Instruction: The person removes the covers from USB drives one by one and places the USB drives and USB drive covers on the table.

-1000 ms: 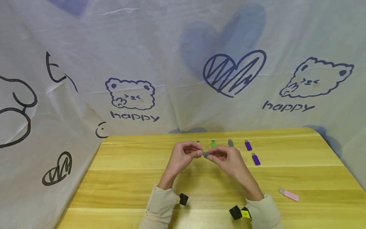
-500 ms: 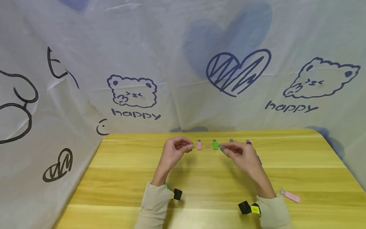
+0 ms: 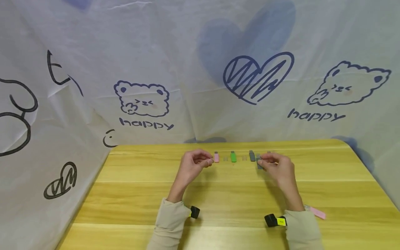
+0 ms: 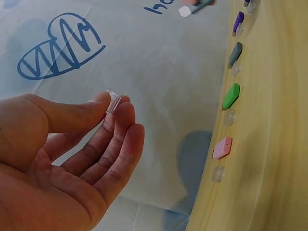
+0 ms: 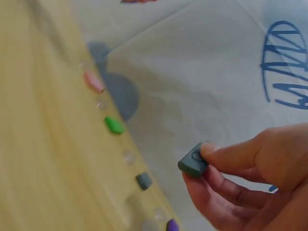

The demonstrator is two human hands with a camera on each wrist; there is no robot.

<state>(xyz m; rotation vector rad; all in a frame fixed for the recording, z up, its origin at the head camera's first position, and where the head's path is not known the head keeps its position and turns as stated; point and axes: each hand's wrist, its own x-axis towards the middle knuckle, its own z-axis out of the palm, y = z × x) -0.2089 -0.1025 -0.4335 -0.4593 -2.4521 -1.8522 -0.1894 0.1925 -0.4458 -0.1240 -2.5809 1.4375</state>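
Note:
My left hand pinches a small clear cap between thumb and fingertips, raised above the table in the left wrist view. Between the thumb and fingers of my right hand is a grey USB stick, its metal plug pointing away in the head view. It hovers just right of another grey USB stick in the row at the table's far edge. That row also has a pink USB stick and a green USB stick. A purple USB stick is mostly hidden behind my right hand in the head view.
Clear caps lie between the sticks of the row. A separate pink USB stick lies beside my right sleeve on the wooden table. A printed white cloth hangs behind the far edge.
My hands were together at the grey USB stick; they have parted, cap in the left and stick in the right. The right hand has carried the stick rightward to the row.

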